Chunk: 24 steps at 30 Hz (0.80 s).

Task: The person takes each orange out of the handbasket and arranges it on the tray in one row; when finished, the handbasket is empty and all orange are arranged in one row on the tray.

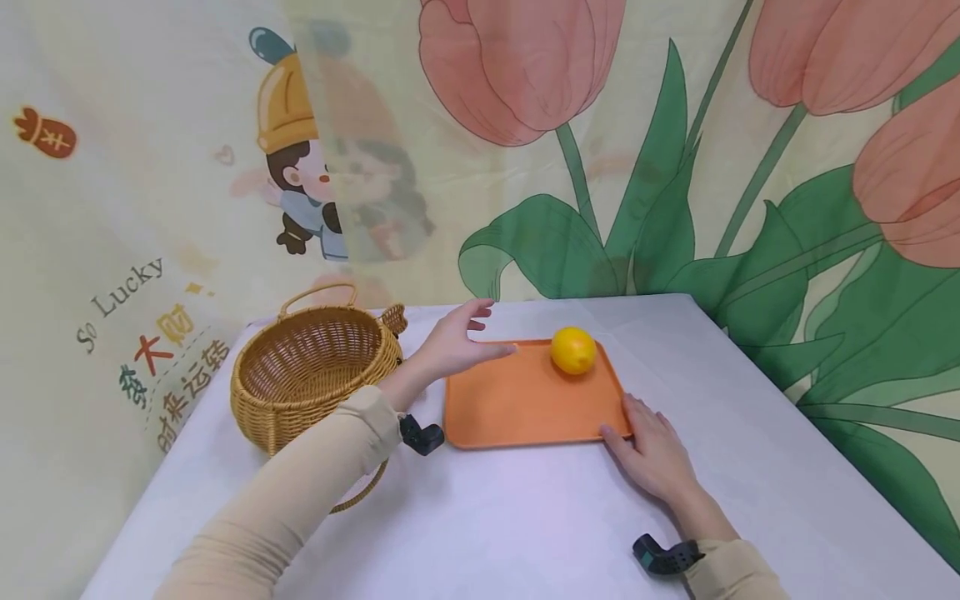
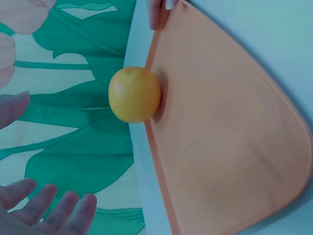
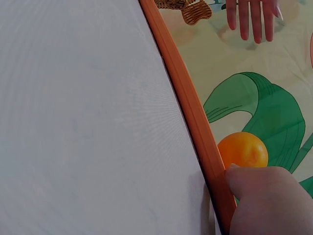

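Observation:
A yellow lemon (image 1: 573,351) sits at the back right of an orange tray (image 1: 525,408) on the table. My left hand (image 1: 468,337) hovers at the tray's back left, fingers spread and apart from the lemon; in the left wrist view its fingertips (image 2: 80,215) show nothing held. At the tray's front right corner my right hand (image 1: 654,450) grips the rim. Its thumb (image 3: 271,196) lies on the edge in the right wrist view, and the other fingers are hidden there.
A wicker basket (image 1: 255,417) with handles stands on the left of the white-covered table (image 1: 510,525), partly behind my left forearm. A printed curtain (image 1: 405,275) with tulips and cartoon figures hangs close behind the table.

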Motion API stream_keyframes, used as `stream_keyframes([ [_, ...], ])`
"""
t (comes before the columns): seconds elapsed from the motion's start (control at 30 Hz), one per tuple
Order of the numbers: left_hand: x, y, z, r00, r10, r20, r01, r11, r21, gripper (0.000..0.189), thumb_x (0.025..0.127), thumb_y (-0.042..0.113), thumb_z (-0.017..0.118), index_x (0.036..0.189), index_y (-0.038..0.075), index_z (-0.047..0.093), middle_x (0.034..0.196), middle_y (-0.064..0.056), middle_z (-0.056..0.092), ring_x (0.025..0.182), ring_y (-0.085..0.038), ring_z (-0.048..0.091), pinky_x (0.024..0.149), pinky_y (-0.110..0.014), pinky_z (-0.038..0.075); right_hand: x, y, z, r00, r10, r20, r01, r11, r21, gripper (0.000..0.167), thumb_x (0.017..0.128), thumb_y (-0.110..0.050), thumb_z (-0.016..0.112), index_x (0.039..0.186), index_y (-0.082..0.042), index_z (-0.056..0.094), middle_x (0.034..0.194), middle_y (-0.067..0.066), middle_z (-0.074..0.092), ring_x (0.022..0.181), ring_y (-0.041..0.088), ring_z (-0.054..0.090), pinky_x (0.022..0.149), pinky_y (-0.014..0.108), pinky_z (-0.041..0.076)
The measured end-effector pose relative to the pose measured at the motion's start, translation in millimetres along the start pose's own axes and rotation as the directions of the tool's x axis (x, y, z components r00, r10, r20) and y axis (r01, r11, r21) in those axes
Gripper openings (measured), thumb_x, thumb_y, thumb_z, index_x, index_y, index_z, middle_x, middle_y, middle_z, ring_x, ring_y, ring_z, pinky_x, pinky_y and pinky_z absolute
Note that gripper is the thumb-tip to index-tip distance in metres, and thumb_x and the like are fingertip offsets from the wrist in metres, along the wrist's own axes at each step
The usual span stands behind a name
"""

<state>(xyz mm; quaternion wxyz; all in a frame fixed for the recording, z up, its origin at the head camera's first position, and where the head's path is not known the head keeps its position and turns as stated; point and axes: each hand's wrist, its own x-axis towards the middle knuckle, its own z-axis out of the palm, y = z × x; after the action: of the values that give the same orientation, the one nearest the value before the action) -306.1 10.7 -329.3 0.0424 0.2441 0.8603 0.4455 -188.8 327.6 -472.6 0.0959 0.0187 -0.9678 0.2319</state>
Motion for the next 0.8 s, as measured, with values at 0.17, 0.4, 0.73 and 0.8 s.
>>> stream_keyframes([
  [0.17, -5.4, -1.0, -16.7, 1.0, -0.007, -0.028, 0.007, 1.0, -0.016, 0.086, 0.085, 0.041, 0.082, 0.155, 0.012, 0.042, 0.148, -0.008, 0.051, 0.133, -0.029, 0.052, 0.105, -0.044, 0.046, -0.7, 0, -1, 1.0, 0.002, 0.006, -0.002, 1.0, 0.007, 0.086, 0.103, -0.056, 0.05, 0.157, 0.007, 0.029, 0.159, 0.029, 0.033, 0.147, 0.046, 0.028, 0.119, 0.063, 0.014],
  [0.4, -15.6, -1.9, -43.4, 0.997, -0.002, -0.073, -0.001, 0.999, -0.053, 0.082, 0.087, 0.037, 0.081, 0.155, 0.012, 0.043, 0.149, -0.009, 0.051, 0.132, -0.03, 0.052, 0.104, -0.046, 0.046, -0.6, -1, -2, 1.0, 0.003, 0.013, -0.003, 1.0, 0.007, 0.086, 0.103, -0.055, 0.05, 0.158, 0.007, 0.027, 0.159, 0.029, 0.033, 0.147, 0.047, 0.027, 0.119, 0.063, 0.014],
  [0.73, -31.2, -13.5, -91.8, 0.992, -0.048, -0.12, 0.034, 0.993, -0.114, 0.083, 0.09, 0.035, 0.079, 0.157, 0.009, 0.037, 0.152, -0.014, 0.046, 0.137, -0.033, 0.047, 0.108, -0.05, 0.043, 0.9, -2, -3, 1.0, 0.002, 0.028, -0.002, 1.0, 0.007, 0.087, 0.103, -0.056, 0.049, 0.159, 0.006, 0.026, 0.159, 0.03, 0.031, 0.147, 0.048, 0.026, 0.119, 0.063, 0.014],
  [0.8, -33.0, -16.3, -100.7, 0.989, -0.07, -0.128, 0.056, 0.992, -0.111, 0.084, 0.09, 0.036, 0.079, 0.157, 0.01, 0.036, 0.153, -0.014, 0.045, 0.138, -0.034, 0.046, 0.109, -0.05, 0.042, 1.1, -2, -3, 1.0, 0.002, 0.031, -0.002, 1.0, 0.008, 0.087, 0.103, -0.057, 0.049, 0.159, 0.006, 0.025, 0.16, 0.029, 0.031, 0.147, 0.048, 0.026, 0.119, 0.063, 0.014],
])
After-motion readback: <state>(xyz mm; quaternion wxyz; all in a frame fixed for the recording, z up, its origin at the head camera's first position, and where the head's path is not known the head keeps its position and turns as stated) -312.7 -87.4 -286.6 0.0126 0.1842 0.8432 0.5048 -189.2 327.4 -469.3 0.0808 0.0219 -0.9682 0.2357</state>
